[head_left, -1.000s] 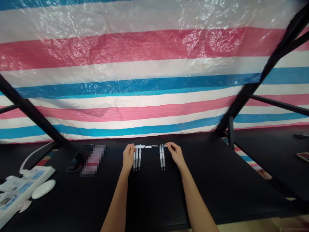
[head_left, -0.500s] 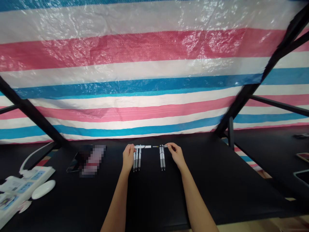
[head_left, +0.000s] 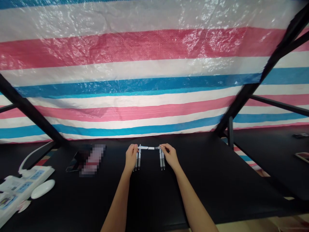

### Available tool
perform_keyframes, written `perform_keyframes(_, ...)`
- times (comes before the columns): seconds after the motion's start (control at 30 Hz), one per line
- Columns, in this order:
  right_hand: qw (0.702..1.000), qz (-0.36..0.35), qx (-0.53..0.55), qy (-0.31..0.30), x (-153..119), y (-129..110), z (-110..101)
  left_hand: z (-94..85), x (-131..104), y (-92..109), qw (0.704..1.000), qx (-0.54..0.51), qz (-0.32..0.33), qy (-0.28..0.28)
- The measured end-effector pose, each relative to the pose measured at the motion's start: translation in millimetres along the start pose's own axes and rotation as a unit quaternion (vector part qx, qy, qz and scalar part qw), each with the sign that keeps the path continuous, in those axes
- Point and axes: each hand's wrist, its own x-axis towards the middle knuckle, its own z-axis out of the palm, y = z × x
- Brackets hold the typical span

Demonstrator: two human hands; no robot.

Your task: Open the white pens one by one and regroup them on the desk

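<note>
My left hand (head_left: 131, 157) is closed on the end of a white pen barrel (head_left: 146, 148), held level and pointing right. My right hand (head_left: 170, 155) pinches a grey pen part (head_left: 157, 148) with a thin dark piece at its left end. The two parts lie in line, their ends almost or just touching; I cannot tell which. Below the left hand, grey-and-white pens (head_left: 139, 159) lie side by side with tips towards me, partly covered by the hand. Two similar pens (head_left: 162, 159) lie below the right hand.
On the left of the black table (head_left: 154, 199) are a phone-like dark object (head_left: 74, 162), partly blurred out, a white power strip (head_left: 26, 185) and a white oval object (head_left: 42, 189). Black frame bars (head_left: 36, 117) and a striped sheet (head_left: 145, 112) stand behind.
Both hands have moved towards each other, bringing the white barrel and the grey part together. The gap between them has closed or nearly closed. The pens on the table lie as before.
</note>
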Motion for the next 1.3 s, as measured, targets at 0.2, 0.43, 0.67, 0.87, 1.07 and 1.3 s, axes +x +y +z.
perform_keyframes(0.2, 1.0, 0.0, -0.009, 0.009, -1.1, -4.7, 4.4, 3.6, -1.3, -0.7, 1.0, 0.011, 0.001, -0.005)
perform_keyframes(0.43, 1.0, 0.004, -0.002, 0.022, -2.1, -4.6, 5.9, 6.0, -2.0, -3.6, 1.0, 0.015, 0.009, 0.004)
perform_keyframes(0.67, 1.0, 0.011, -0.004, 0.015, -3.0, -4.5, 7.4, 6.8, -3.3, -2.5, 1.0, -0.006, -0.021, 0.007)
perform_keyframes(0.87, 1.0, 0.014, -0.005, 0.013, -2.7, -5.8, 7.0, 7.0, -3.1, -2.7, 0.999, -0.013, -0.037, 0.007)
perform_keyframes(1.07, 1.0, 0.009, -0.001, 0.02, -2.8, -6.4, 8.1, 8.5, -3.3, -6.5, 0.999, -0.014, -0.048, -0.001)
perform_keyframes(1.3, 1.0, 0.008, -0.003, 0.021, -2.6, -3.9, 8.1, 6.6, -2.1, -2.2, 1.0, 0.015, -0.003, -0.012)
